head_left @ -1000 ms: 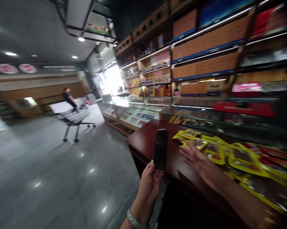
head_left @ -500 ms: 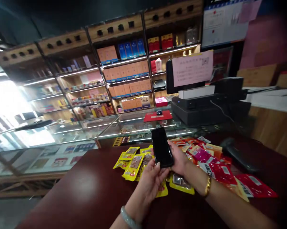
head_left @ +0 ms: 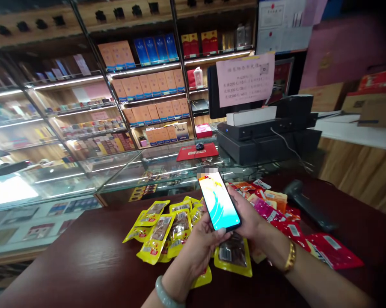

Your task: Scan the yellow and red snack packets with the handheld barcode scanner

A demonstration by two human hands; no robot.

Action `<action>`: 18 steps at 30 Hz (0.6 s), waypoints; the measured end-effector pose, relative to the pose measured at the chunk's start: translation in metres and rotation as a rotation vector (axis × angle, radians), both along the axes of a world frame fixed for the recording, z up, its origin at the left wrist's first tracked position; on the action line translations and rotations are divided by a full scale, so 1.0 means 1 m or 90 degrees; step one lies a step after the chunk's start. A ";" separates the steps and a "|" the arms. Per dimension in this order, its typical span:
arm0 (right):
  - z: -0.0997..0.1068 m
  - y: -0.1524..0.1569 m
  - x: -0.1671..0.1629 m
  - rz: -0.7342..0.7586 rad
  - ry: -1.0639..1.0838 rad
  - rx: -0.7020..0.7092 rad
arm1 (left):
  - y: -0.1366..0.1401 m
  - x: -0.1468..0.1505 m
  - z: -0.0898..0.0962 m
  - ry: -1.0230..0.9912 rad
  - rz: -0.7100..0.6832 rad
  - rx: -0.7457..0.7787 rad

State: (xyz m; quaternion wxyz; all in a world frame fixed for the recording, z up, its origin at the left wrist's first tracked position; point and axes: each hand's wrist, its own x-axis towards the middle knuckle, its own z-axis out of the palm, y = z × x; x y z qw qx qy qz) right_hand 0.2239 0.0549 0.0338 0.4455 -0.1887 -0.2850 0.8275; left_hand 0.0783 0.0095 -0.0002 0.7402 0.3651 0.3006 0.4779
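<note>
A smartphone (head_left: 219, 202) with its screen lit, white, blue and orange, is held above the dark red tabletop (head_left: 84, 256). My left hand (head_left: 202, 241) grips its lower end, the thumb at the bottom edge. Around its right side wraps my right hand (head_left: 244, 214), its fingers partly hidden behind the phone. Beneath and left of the hands lie several yellow-edged snack packets (head_left: 180, 229) with brown contents. Another yellow packet (head_left: 233, 254) lies just below the phone. Red, orange and pink packets (head_left: 276, 209) are heaped to the right of my right hand.
A black barcode scanner (head_left: 308, 205) lies at the right of the table. Behind stand a glass display counter (head_left: 161, 167), a mouse (head_left: 200, 146) on a red mat (head_left: 186, 153), and a black cash register (head_left: 266, 145) with a pink notice (head_left: 246, 79). Shelves of boxes line the back.
The phone's screen has gone from black to lit. The view has shifted, with the background now further left and the packets appearing nearer. Both hands still hold the phone.
</note>
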 end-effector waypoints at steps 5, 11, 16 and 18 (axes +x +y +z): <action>-0.006 -0.008 0.017 -0.267 -0.261 0.357 | -0.001 -0.012 0.004 0.005 0.041 0.004; -0.010 -0.009 0.032 -0.400 -0.690 0.957 | 0.004 -0.018 0.008 0.027 0.081 0.060; -0.010 0.002 0.039 -0.573 -0.879 0.930 | 0.002 -0.017 0.008 0.048 0.058 0.079; -0.008 0.001 0.043 -0.651 -0.881 0.897 | 0.002 -0.017 0.008 0.052 0.052 0.078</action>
